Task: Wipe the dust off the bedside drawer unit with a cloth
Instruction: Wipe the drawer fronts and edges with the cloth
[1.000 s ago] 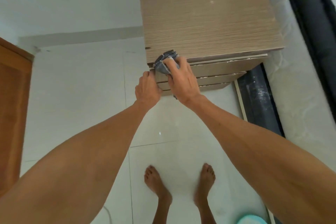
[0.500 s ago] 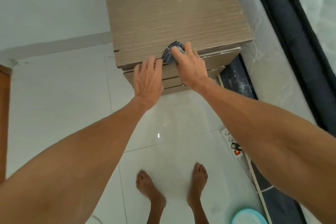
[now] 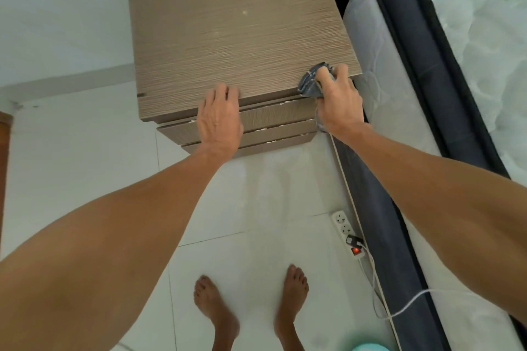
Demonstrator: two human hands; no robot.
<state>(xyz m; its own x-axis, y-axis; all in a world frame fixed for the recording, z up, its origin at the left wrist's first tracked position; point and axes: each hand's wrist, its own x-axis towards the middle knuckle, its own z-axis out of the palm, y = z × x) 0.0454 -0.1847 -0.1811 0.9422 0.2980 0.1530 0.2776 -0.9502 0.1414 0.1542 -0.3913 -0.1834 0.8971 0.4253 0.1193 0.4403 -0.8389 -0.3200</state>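
Observation:
The bedside drawer unit [image 3: 233,25] is a light brown wood-grain cabinet with stacked drawer fronts, seen from above. A bunched grey cloth [image 3: 310,81] lies against its front right corner at the top edge. My right hand [image 3: 339,101] is shut on the cloth and presses it onto that corner. My left hand [image 3: 219,120] rests flat on the front edge near the middle, fingers on the top and palm over the drawer fronts, holding nothing.
A mattress on a dark bed frame [image 3: 422,71] runs along the right side of the unit. A white power strip [image 3: 349,232] with a cable lies on the white tiled floor by the bed. My bare feet [image 3: 216,310] stand below. A teal object [image 3: 368,346] sits at the bottom edge.
My right hand slid the cloth along the front top edge from left of the middle to the right corner. My left hand opened flat onto the edge.

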